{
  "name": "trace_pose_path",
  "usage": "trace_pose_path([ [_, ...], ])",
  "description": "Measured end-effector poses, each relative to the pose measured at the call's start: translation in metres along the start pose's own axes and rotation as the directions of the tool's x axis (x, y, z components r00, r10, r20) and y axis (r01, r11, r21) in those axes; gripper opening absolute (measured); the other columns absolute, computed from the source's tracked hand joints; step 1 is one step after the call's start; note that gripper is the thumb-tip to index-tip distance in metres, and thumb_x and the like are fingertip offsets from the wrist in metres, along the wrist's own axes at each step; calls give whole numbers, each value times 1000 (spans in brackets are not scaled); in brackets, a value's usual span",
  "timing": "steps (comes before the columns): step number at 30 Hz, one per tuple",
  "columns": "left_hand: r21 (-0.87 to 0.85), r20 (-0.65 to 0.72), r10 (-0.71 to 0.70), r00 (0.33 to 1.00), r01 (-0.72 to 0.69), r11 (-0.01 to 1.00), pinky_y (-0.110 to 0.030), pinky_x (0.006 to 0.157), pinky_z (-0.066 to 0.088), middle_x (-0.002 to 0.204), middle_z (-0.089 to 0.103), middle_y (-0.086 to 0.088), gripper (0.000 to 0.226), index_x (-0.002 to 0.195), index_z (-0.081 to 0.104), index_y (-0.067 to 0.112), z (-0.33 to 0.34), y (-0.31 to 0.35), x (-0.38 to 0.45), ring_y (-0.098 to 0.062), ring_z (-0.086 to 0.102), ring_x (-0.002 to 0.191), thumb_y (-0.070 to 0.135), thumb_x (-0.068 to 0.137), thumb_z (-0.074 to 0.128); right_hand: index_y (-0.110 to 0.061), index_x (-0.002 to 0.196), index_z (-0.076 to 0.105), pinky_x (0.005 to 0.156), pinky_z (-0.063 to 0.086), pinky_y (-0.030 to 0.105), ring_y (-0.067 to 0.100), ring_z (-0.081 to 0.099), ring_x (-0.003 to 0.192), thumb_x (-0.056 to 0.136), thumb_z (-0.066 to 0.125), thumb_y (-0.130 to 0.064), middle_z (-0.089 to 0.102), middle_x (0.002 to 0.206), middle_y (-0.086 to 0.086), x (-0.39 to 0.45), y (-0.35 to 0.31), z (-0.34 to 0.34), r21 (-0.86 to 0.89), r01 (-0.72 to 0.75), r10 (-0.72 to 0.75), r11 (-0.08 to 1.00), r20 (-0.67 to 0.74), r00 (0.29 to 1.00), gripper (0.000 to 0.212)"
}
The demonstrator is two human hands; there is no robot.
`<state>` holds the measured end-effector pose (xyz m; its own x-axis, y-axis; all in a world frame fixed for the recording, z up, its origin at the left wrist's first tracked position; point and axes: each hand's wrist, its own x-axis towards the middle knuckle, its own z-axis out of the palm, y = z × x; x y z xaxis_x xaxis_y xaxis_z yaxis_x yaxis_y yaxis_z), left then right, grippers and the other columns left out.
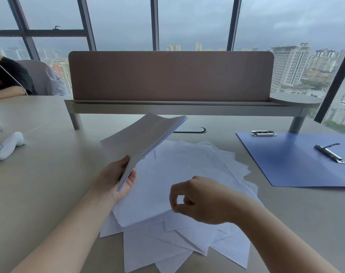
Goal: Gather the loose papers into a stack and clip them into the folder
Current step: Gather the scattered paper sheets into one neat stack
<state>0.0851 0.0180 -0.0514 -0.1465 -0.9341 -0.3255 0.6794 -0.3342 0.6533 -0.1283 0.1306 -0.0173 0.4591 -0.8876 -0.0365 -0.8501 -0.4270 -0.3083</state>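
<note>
My left hand grips a gathered stack of white papers by its near corner and holds it tilted above the table. Beneath and to the right, several loose white sheets lie fanned across the beige table. My right hand hovers low over the pile with fingers curled; thumb and forefinger pinch the near corner of the top loose sheet, whose near edge is lifted. An open blue folder lies flat at the right, with a metal clip in its middle and another clip at its top edge.
A brown divider screen on a raised shelf crosses the back of the table. A white handheld device lies at the left. A seated person is at the far left. A cable slot sits behind the papers.
</note>
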Motion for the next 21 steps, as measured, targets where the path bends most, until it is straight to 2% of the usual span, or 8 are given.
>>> trace_pose_path([
  [3,-12,-5,15,1000,-15,1000,-15,40,48,80,65,-6,13,88,63,6,0,2,0,-7,63,44,9,98,55,-30,95,54,62,53,30,0,63,53,101,48,-29,73,69,-14,1,8,-5,145,-90,96,985,-35,995,9],
  [6,-17,-7,5,1000,-5,1000,-15,39,48,75,67,-5,13,88,63,6,0,2,-1,-7,64,44,9,98,55,-25,89,56,67,59,34,7,72,59,98,54,-30,78,89,-10,3,26,-5,276,-137,182,951,-143,973,11],
  [9,-16,-11,-3,1000,3,1000,-14,40,48,73,68,-4,12,88,63,6,-1,1,0,-8,64,44,9,97,56,-17,77,62,61,60,34,12,74,62,90,69,-32,76,72,-7,7,46,3,457,-194,318,868,-211,924,21],
  [12,-12,-4,1,1000,-1,1000,-13,40,47,76,66,-3,10,88,63,8,-1,2,1,-7,62,44,11,96,57,-13,68,62,63,61,42,20,72,55,78,81,-21,70,57,2,14,64,10,618,-255,518,744,-292,804,23],
  [14,9,16,-3,1000,3,1000,-13,41,46,70,64,0,10,88,62,10,-3,5,3,-5,59,44,13,96,58,-15,80,63,58,59,40,16,65,46,74,82,-11,70,63,2,16,72,10,692,-283,644,664,-338,686,19],
  [17,137,58,38,998,-46,990,-12,48,48,60,68,6,12,90,64,12,-3,8,4,-10,62,44,19,97,57,-25,120,55,51,46,26,15,63,57,78,76,-7,73,81,-1,15,81,9,809,-286,773,514,-292,563,51],
  [19,317,76,96,992,-116,941,-18,70,56,81,78,2,25,111,68,7,-1,8,1,-23,74,66,24,98,55,-18,134,55,60,54,30,21,68,69,80,73,-1,74,84,1,14,87,9,865,-265,802,426,-225,554,59],
  [21,418,63,144,988,-157,895,-27,76,57,101,77,-10,34,120,67,3,1,5,1,-26,74,81,25,95,58,-8,120,69,67,61,37,25,70,66,83,67,8,75,78,6,14,89,9,924,-205,795,323,-148,589,41],
])
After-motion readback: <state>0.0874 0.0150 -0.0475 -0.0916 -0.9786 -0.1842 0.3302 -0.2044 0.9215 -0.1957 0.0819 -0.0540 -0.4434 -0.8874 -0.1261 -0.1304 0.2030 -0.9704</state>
